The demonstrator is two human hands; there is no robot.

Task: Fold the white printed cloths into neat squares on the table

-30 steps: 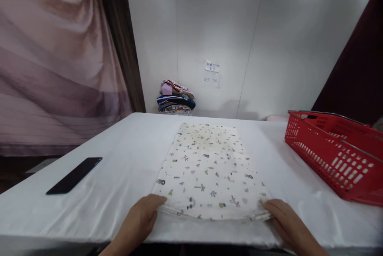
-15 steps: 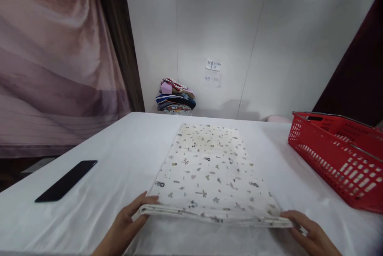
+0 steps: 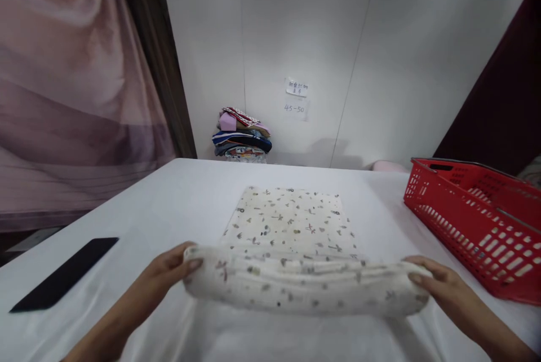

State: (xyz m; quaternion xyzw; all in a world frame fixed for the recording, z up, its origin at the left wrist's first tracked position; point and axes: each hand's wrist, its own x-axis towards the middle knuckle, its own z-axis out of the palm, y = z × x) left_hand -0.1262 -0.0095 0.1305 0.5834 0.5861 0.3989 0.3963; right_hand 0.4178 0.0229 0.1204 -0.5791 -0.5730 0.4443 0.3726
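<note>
A white cloth [image 3: 291,221] printed with small plant-like and other motifs lies partly flat on the table. Its near end is lifted and doubled over into a thick, slightly blurred fold. My left hand [image 3: 180,263] pinches the left corner of that fold, thumb on the near side. At the opposite corner my right hand [image 3: 431,277] grips the fold the same way. Between the two hands the raised edge sags a little above the tabletop, while the far part of the cloth stays down.
A black flat slab, perhaps a phone [image 3: 65,274], lies at the left of the white-covered table [image 3: 169,198]. The red plastic basket [image 3: 469,221] stands at the right. Behind the table's far edge is a pile of folded fabrics [image 3: 243,135], near paper notes [image 3: 296,97] on the wall.
Both hands have raised the near edge of the cloth and carried it away from me, folding it over. Less of the cloth now lies flat. The view has shifted slightly.
</note>
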